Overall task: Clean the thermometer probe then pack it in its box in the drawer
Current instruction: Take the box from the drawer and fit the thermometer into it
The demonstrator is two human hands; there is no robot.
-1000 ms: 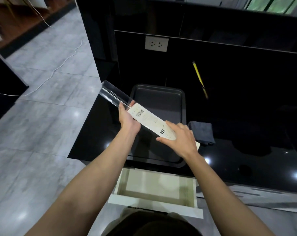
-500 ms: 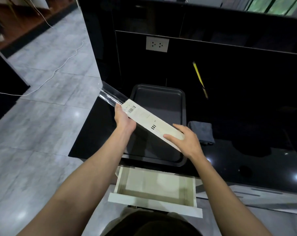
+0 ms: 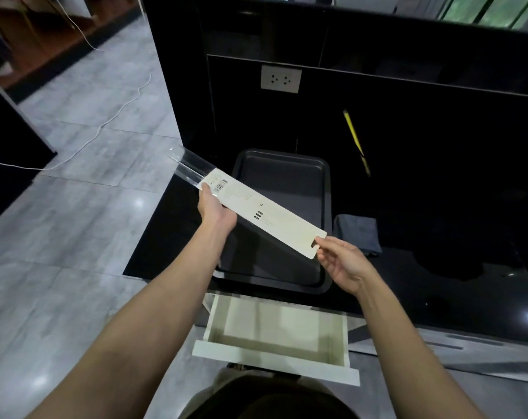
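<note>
I hold the thermometer's long box (image 3: 256, 207) slanted over a dark baking tray (image 3: 326, 189): a clear plastic sleeve (image 3: 187, 167) at its upper left end and a cream card insert with barcodes. My left hand (image 3: 216, 210) grips the box where sleeve and card meet. My right hand (image 3: 341, 264) pinches the card's lower right end by its hang hole. The thin yellow thermometer probe (image 3: 355, 140) lies on the black counter beyond the tray. Below the counter edge the white drawer (image 3: 275, 358) stands pulled out, with nothing in it.
A folded grey cloth (image 3: 358, 237) lies on the black counter right of the tray. A wall socket (image 3: 281, 79) sits in the dark back panel. Grey tiled floor with a white cable (image 3: 105, 125) spreads to the left.
My right hand has slid down to the card's lower right end, and much more of the cream card now shows outside the clear sleeve. My left hand stays at the sleeve's mouth.
</note>
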